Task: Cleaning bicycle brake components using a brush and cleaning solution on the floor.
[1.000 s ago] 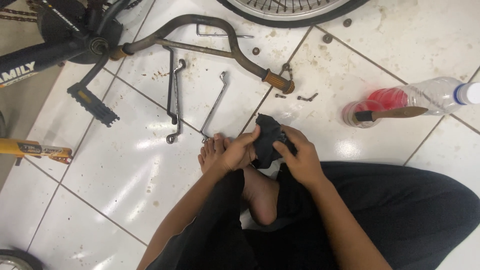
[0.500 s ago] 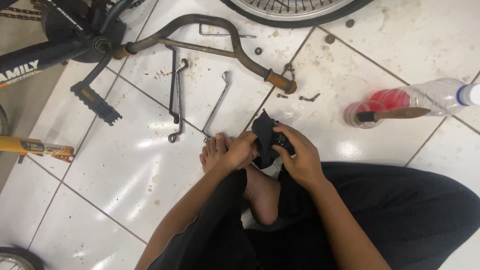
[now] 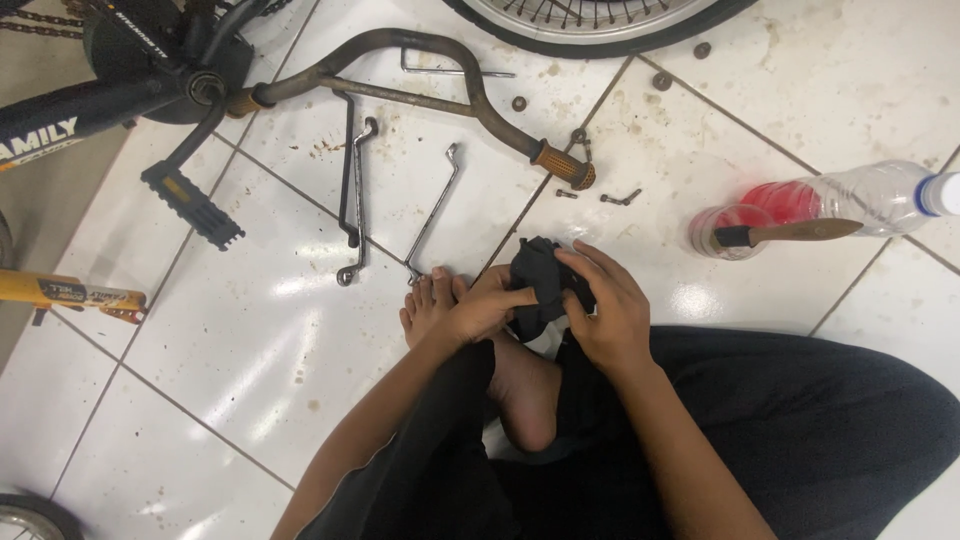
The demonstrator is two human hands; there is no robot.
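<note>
My left hand [image 3: 488, 308] and right hand [image 3: 608, 312] both clamp a black cloth [image 3: 540, 280], held just above my bare foot [image 3: 500, 360] over the white tiled floor [image 3: 250, 350]. The cloth's folds hide whatever it wraps. Two wrenches [image 3: 358, 200] lie near; the bicycle frame [image 3: 90, 100] is cut off at the edge.

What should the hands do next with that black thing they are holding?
Probably keep turning the black part between the fingers. Both the left hand and the right hand pinch it above the bare foot, while the wrenches lie untouched on the tile floor, so no tool seems needed yet.
</note>
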